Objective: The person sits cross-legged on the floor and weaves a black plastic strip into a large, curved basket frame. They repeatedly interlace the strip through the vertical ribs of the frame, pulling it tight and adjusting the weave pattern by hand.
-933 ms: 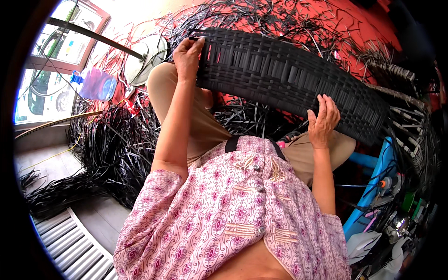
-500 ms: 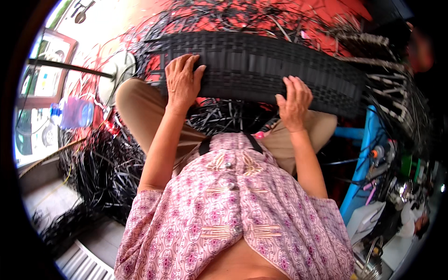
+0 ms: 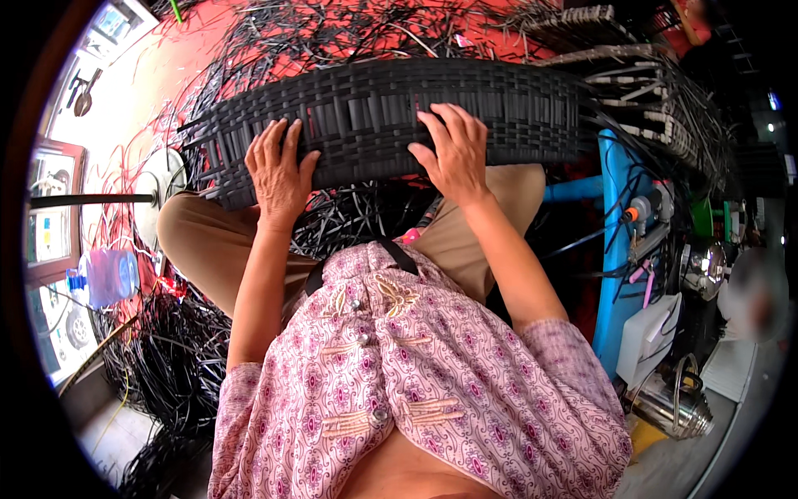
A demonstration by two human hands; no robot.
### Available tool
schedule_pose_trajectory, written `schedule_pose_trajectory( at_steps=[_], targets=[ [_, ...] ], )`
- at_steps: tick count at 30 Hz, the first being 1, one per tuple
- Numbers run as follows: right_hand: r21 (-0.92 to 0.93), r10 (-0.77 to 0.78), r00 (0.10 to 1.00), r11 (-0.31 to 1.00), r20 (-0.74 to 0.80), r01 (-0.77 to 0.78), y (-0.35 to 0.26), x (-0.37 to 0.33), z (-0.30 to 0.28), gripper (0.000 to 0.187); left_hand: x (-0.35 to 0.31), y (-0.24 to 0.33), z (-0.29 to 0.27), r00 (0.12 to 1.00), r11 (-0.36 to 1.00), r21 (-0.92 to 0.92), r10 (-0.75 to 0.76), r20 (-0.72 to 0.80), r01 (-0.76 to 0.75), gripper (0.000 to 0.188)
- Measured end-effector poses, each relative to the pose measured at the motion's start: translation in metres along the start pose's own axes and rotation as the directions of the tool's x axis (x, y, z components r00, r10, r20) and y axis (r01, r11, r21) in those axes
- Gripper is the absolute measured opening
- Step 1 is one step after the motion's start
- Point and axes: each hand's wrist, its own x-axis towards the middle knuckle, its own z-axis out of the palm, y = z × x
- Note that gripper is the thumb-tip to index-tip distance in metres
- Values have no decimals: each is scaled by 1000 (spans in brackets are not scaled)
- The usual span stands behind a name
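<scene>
A long black woven panel (image 3: 366,112) of flat plastic strips lies across my lap, gently curved. My left hand (image 3: 280,179) rests on its left part, fingers spread and laid on the weave. Right of the panel's middle, my right hand (image 3: 455,156) lies with its fingers stretched out and its thumb apart, over the near half. Neither hand holds anything that I can see. Loose strip ends stick out at the panel's left end. Beneath its near edge, a tangle of black strips (image 3: 349,218) sits between my legs.
Black strips (image 3: 287,37) litter the red floor (image 3: 187,62) beyond the panel. A strip bundle (image 3: 183,349) and a water bottle (image 3: 112,274) are at left. On the right stand a blue frame (image 3: 611,249), woven pieces (image 3: 644,96) and a metal flask (image 3: 677,412).
The view has turned, shifting the scene. My right hand has moved left along the panel and farther onto it. My left hand has come a little nearer, away from the panel's left end.
</scene>
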Motion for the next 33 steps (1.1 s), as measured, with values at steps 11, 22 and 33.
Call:
schedule_pose_trajectory(
  at_steps=[11,22,33],
  targets=[
    [-59,109,979,991,-170,-120,71,6,-16,39,2,2,3,1000,1000,2,-3,2,3,53],
    [-6,215,943,975,-254,-224,132,-4,-50,27,-3,2,1,1000,1000,14,-20,15,19,55],
    [122,470,776,877,-422,-464,208,-6,-64,29,-2,-8,-2,999,991,-127,-36,-26,32,45]
  ],
)
